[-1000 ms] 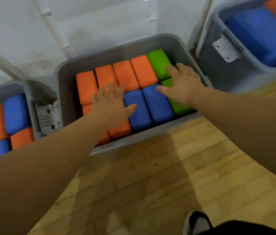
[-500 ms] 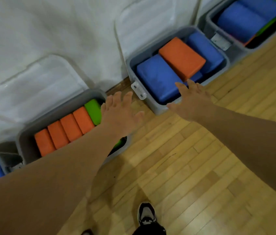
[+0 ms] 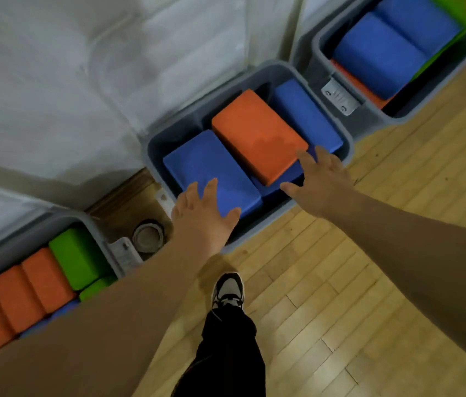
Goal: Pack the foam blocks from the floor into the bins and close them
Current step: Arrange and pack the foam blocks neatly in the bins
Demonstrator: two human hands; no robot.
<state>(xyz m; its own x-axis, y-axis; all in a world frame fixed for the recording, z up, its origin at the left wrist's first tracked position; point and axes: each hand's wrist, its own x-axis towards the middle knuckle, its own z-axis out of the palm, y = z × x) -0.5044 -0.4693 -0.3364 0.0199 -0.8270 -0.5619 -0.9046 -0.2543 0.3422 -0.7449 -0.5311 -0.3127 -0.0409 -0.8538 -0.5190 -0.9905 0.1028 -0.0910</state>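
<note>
Evidently, packed bins are being tidied for closing. At the lower left of the frame, orange blocks (image 3: 25,290) and a green block (image 3: 74,256) are being kept on edge in a grey bin (image 3: 25,242), probably so that more fit side by side. A roll of tape (image 3: 148,236) is lying between that bin and the middle bin (image 3: 177,130). At centre, the left hand (image 3: 200,219) is being held flat and released, fingers spread, over the near corner of a blue block (image 3: 211,170); whether it is pressing cannot be told. An orange block (image 3: 257,136) is being carried slantwise on top. The right hand (image 3: 320,181), likewise released and grasping nothing, is being held beside its near edge, likely to level it for a lid. At the upper right, a third bin (image 3: 369,121) is being left uncovered with blue blocks (image 3: 377,53).
</note>
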